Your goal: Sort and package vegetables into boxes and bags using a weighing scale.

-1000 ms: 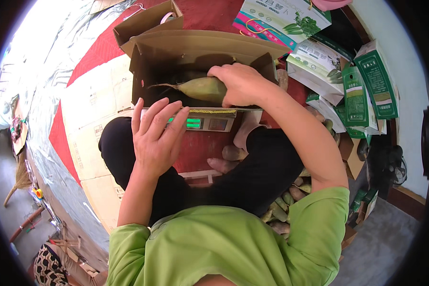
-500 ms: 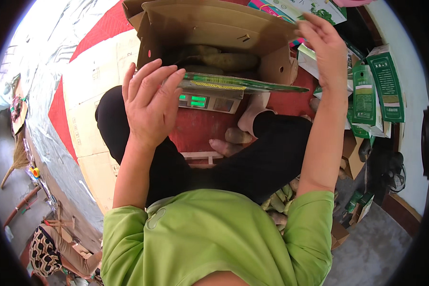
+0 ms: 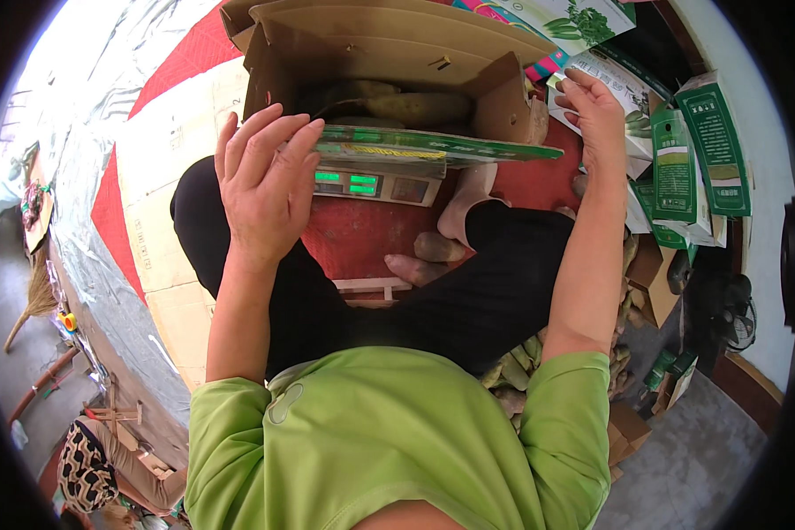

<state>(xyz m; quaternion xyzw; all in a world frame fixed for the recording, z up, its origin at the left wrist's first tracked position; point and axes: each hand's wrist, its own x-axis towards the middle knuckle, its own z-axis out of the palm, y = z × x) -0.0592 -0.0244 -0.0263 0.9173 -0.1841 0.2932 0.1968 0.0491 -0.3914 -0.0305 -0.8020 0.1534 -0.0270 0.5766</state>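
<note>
An open cardboard carton (image 3: pixel 362 53) stands on a digital scale (image 3: pixel 406 190) with a lit green display. Inside lie several long greenish-brown vegetables, perhaps radishes (image 3: pixel 424 108), partly in shadow. The near flap (image 3: pixel 495 150), green on its face, tilts out towards me. My left hand (image 3: pixel 269 181) is open at the carton's near left corner, its fingertips beside the flap's end; whether they touch it I cannot tell. Off the carton's right side my right hand (image 3: pixel 596 119) hangs in the air, fingers loosely bent and apart, with nothing in it.
Two loose vegetables (image 3: pixel 437 247) lie on the red floor covering between my legs. More are heaped (image 3: pixel 517 367) by my right side. Green and white printed boxes (image 3: pixel 676 168) lean at the right, near a black fan (image 3: pixel 735 318). Another person's legs (image 3: pixel 115 442) show at lower left.
My right hand has come down, and its fingers are more bent. The left hand has shifted slightly left. The carton and scale sit a little further left in view.
</note>
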